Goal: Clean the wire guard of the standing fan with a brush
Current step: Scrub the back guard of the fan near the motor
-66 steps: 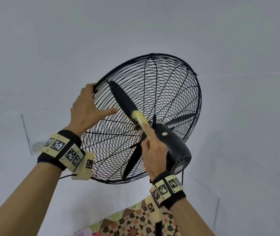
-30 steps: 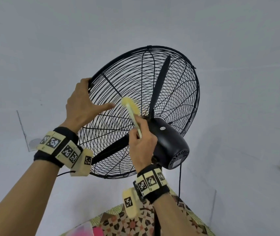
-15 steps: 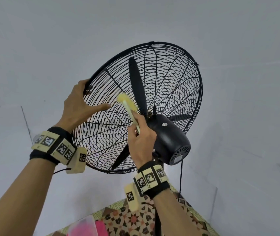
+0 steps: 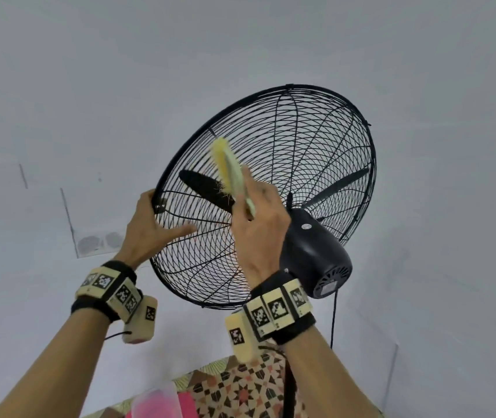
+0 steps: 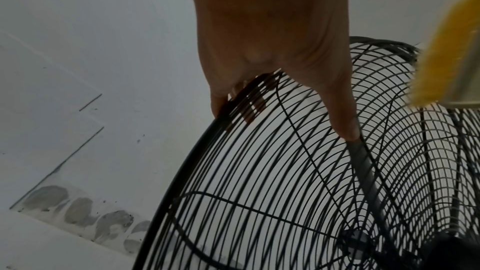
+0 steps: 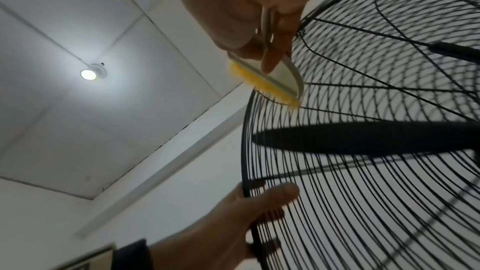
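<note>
The standing fan's black wire guard [image 4: 301,146] tilts up towards the ceiling, with the black motor housing [image 4: 313,257] behind it. My left hand [image 4: 165,218] grips the guard's left rim, thumb laid across the wires. My right hand [image 4: 249,203] grips the pale handle of a brush [image 4: 228,167] with yellow bristles. The bristles lie against the rear wires near the upper left rim. In the right wrist view the brush [image 6: 270,87] touches the guard [image 6: 363,213] above a black blade [image 6: 363,139]. The left wrist view shows my left hand [image 5: 280,81] curled over the rim.
The fan's power cord [image 4: 334,315] hangs down from the motor. A patterned surface [image 4: 249,390] with a pink thing [image 4: 162,402] lies below my arms. White walls surround the fan, and a ceiling lamp [image 6: 88,74] is lit overhead.
The brush has swept from beside the hub up and left towards the rim. The blades have turned inside the guard. My left hand has stayed on the rim.
</note>
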`<state>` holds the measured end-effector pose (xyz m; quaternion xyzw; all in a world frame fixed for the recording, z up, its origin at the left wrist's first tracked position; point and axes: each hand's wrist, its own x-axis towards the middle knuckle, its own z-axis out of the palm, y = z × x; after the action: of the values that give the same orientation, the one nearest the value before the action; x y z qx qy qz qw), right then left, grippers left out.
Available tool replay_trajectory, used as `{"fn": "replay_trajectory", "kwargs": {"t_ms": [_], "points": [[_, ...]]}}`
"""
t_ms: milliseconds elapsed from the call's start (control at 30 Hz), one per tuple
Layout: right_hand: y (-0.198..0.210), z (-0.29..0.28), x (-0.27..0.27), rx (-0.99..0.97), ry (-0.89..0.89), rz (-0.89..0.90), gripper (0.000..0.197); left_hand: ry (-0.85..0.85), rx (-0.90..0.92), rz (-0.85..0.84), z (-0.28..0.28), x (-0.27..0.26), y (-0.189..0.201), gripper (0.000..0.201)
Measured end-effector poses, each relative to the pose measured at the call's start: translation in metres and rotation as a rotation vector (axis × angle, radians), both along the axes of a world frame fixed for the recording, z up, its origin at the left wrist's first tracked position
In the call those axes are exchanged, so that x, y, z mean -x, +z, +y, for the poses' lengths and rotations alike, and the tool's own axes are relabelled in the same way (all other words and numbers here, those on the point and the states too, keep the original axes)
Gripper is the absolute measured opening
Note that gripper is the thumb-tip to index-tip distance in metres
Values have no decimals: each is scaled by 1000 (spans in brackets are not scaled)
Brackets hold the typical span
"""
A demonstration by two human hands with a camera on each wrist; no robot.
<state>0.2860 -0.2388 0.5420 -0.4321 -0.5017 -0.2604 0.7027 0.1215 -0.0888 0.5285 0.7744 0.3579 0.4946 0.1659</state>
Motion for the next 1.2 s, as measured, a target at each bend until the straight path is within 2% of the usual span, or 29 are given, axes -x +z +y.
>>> {"fn": "replay_trajectory", "kwargs": {"t_ms": [100, 233, 300, 433, 567, 700, 767, 867, 900, 933, 1000, 1067, 1100, 1133, 1200], "points": [[28, -8, 0, -72, -44, -46, 52, 1, -1, 6, -1, 2, -2, 117], [71, -7, -4, -200, -154, -115, 31, -23, -50, 23, -3, 3, -5, 109], [80, -5, -1, -217, -172, -179, 29, -11, -62, 7, -5, 2, -7, 106], [70, 6, 18, -112, -166, -347, 35, 18, -99, -29, -14, 0, -12, 108], [56, 21, 22, 31, -307, -532, 40, 23, -129, -32, -20, -1, -14, 118], [54, 22, 14, 40, -336, -477, 55, 18, -86, -90, -19, -2, -17, 119], [39, 25, 28, 65, -302, -616, 57, -7, -78, -141, -20, -4, -20, 102], [10, 33, 49, 213, -236, -956, 46, 20, -97, -94, -23, -9, -21, 35], [11, 32, 50, 236, -197, -986, 42, 1, -103, -107, -21, -9, -23, 33], [19, 28, 49, 206, -165, -953, 41, -57, -89, -170, -19, -7, -24, 46], [45, 21, 41, 63, -183, -711, 43, -105, -29, -258, -17, -2, -28, 87], [68, 15, 28, -54, -282, -434, 43, -75, -1, -237, -15, -1, -32, 103], [69, 15, 23, -46, -325, -409, 41, -58, 1, -225, -16, -2, -32, 104], [64, 16, 23, 0, -308, -482, 39, -54, -11, -228, -18, -3, -31, 102], [37, 27, 31, 176, -147, -752, 30, -119, -17, -261, -14, -6, -28, 86]]}}
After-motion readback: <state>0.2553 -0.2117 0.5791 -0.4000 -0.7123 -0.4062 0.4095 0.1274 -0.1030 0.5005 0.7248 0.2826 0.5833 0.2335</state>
